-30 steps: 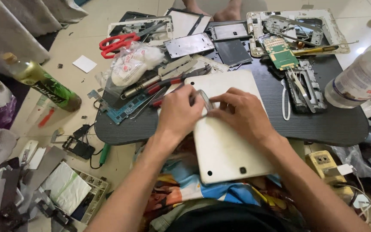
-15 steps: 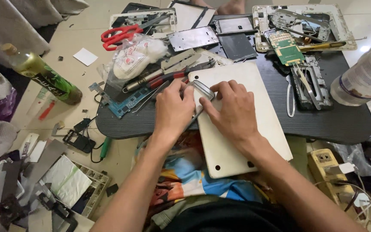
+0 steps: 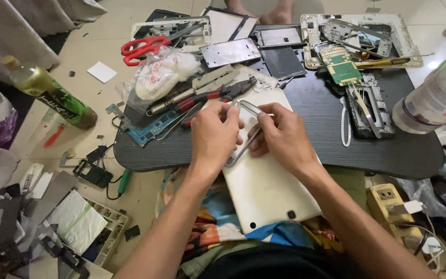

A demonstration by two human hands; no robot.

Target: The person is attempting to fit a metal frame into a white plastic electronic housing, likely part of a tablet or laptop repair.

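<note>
Head view: both hands, left hand (image 3: 213,135) and right hand (image 3: 283,138), grip a metal frame (image 3: 247,137) over a white tablet (image 3: 269,191).

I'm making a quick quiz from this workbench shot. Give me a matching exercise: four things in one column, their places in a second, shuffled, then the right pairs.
Things:
1. scissors
2. green bottle
3. white tablet shell
4. thin metal frame

Places:
A. on the floor, left of the dark board
B. between the left hand and right hand
C. at the far left end of the board
D. under both hands, overhanging the board's near edge

Pairs: 1-C, 2-A, 3-D, 4-B
</note>
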